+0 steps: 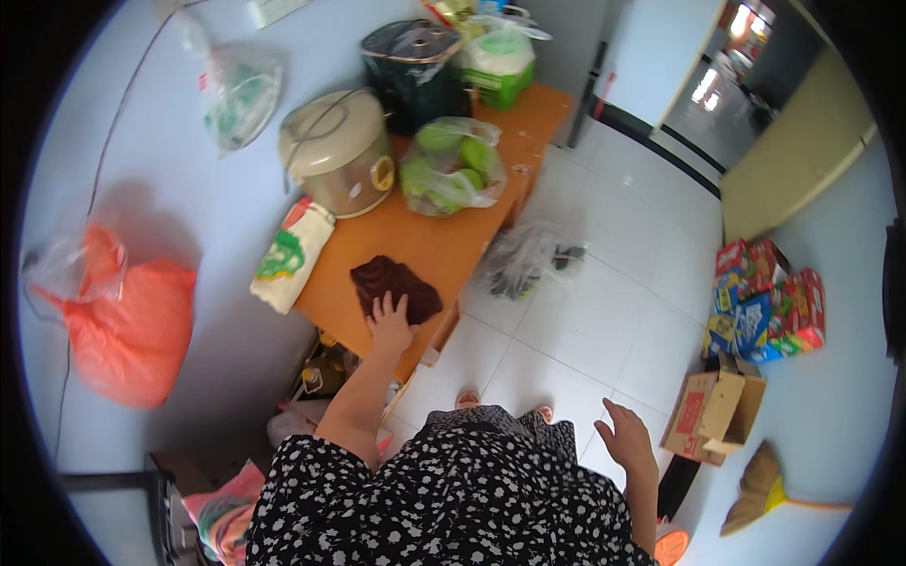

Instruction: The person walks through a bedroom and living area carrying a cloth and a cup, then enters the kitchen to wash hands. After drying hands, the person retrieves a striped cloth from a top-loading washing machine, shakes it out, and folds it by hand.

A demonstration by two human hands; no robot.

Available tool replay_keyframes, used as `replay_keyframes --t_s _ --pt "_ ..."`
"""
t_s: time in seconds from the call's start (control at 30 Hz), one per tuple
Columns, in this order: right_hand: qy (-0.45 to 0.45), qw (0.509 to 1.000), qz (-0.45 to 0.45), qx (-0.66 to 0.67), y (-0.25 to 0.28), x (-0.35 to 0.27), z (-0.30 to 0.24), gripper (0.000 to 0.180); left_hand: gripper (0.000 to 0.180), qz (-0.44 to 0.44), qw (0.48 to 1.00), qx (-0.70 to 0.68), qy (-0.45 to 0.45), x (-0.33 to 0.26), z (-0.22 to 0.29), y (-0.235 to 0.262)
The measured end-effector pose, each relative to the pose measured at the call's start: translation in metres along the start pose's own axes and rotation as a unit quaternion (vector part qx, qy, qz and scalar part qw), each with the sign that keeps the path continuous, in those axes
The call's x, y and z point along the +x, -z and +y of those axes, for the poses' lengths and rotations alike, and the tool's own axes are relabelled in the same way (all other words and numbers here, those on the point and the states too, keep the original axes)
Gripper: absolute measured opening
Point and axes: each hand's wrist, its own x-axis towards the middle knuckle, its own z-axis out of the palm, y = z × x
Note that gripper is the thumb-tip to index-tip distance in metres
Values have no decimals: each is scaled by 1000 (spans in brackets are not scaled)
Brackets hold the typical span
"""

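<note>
A dark brown cloth (392,279), crumpled into a loose patch, lies on the orange-brown wooden table (351,247). My left hand (391,323) rests on the cloth's near edge, palm down with its fingers spread. Over the floor at my right side hangs my right hand (627,436), open and touching nothing. Beyond the cloth stand a beige rice cooker (340,170) and a clear plastic bag of green round fruit (453,168). A cream package with green and red print (293,253) lies at the table's left edge.
Farther back on the table is a bin with a dark liner (415,80). A clear plastic bag (530,259) lies on the tiled floor beside the table. Along the right wall are colourful packages (769,307), an open cardboard box (713,415) and a broom (755,491). A red bag (132,330) hangs left.
</note>
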Motion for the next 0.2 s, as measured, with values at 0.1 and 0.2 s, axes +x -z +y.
replay_keyframes --t_s 0.1,0.2 --pt "-42 999 -8 12 8 1 9 46 60 47 998 -36 -38 6 -14 -9" --pt "-62 998 -12 9 14 3 17 47 61 9 995 -31 -91 27 -35 -23"
